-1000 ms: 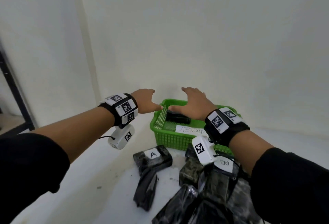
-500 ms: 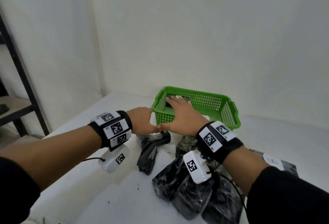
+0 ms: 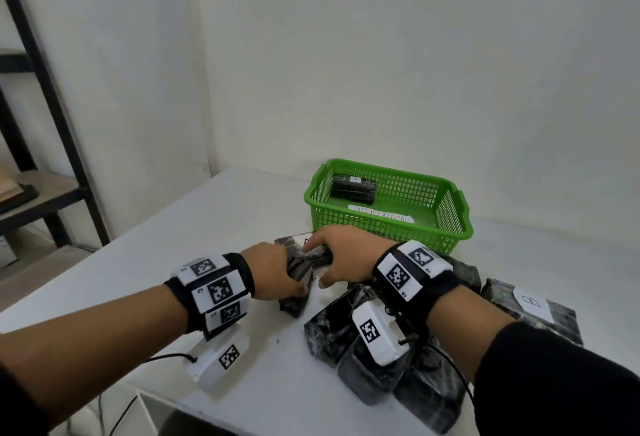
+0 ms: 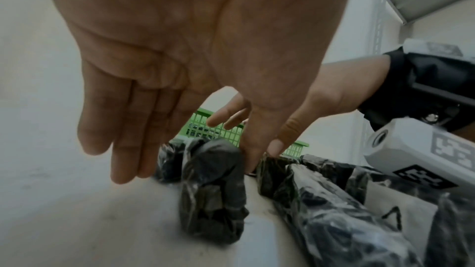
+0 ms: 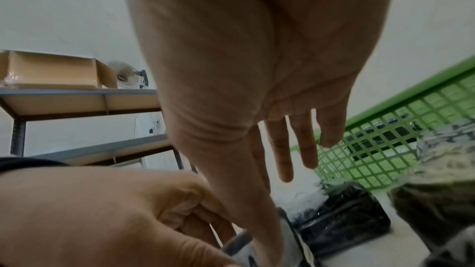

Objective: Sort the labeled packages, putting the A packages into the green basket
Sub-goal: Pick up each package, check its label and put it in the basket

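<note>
Both hands loose-fingered over one package — left wrist view alone shows an A label.

The right hand fills the upper middle, palm to the camera, fingers straight and pointing down. Its thumb reaches a package on the worktop, just beside the left hand, whose fingers are curled there. The green basket stands to the right, a dark package showing through its mesh. Shelves at the left carry a cardboard box.
</note>
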`<state>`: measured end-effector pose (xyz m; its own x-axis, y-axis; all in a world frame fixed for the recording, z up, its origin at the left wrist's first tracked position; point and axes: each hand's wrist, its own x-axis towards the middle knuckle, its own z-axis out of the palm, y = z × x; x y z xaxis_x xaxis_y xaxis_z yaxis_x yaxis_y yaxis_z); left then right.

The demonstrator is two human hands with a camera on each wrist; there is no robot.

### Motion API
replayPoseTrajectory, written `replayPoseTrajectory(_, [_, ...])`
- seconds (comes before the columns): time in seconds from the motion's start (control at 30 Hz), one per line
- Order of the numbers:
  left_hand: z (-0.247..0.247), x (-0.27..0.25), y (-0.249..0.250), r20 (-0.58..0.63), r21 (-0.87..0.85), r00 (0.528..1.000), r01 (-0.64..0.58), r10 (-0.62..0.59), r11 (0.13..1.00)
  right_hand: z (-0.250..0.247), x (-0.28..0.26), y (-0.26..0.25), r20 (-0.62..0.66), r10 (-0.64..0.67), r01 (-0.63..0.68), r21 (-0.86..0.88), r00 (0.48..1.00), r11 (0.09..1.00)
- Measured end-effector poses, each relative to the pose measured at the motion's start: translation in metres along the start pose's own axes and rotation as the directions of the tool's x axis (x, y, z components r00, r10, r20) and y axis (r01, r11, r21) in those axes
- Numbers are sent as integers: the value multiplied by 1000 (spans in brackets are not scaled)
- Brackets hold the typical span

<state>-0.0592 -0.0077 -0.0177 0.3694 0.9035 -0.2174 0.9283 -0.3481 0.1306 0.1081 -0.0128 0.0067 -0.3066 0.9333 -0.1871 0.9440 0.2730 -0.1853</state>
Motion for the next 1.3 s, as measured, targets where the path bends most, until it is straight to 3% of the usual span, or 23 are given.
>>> replayPoseTrajectory(0.17, [5, 8, -2, -54, -115, 996, 71, -77, 991, -2, 10, -8, 83, -39, 39, -3, 996, 999])
replayPoseTrajectory(0.3, [-1, 10, -11, -80, -327, 994, 49, -79, 944, -4, 11, -7, 4, -98, 98, 56, 995, 994])
replayPoseTrajectory(0.37, [-9, 10, -16, -111, -471, 992, 0, -59, 882, -8, 9, 0, -100, -97, 111, 135, 990, 985])
replayPoseTrajectory(0.47, [-20, 13, -19, -170, -713, 985, -107, -22, 693, -17, 4, 18, -247, -21, 112, 359, 969, 927])
replayPoseTrajectory(0.53, [-27, 16, -15, -236, -800, 972, -187, -12, 570, -22, -1, 29, -278, 40, 133, 575, 960, 807])
replayPoseTrajectory(0.63, [-36, 21, 1, -306, -876, 952, -288, 17, 387, -29, -13, 41, -260, 130, 160, 843, 957, 514])
replayPoseTrajectory(0.73, [-37, 30, 18, -331, -925, 943, -331, 31, 189, -30, -23, 54, -326, 217, 239, 907, 920, 347])
replayPoseTrajectory(0.83, [-34, 39, 35, -369, -926, 929, -370, 32, 76, -26, -32, 69, -358, 296, 305, 929, 885, 211])
replayPoseTrajectory(1.03, [-30, 53, 63, -425, -884, 896, -441, 127, 158, -14, -43, 95, -356, 349, 278, 926, 867, 255])
replayPoseTrajectory(1.17, [-31, 58, 72, -387, -914, 913, -398, 130, 72, -15, -50, 103, -396, 425, 308, 915, 814, 262])
replayPoseTrajectory(1.3, [-33, 64, 71, -420, -902, 904, -425, 74, 77, -19, -49, 107, -344, 416, 289, 938, 841, 192])
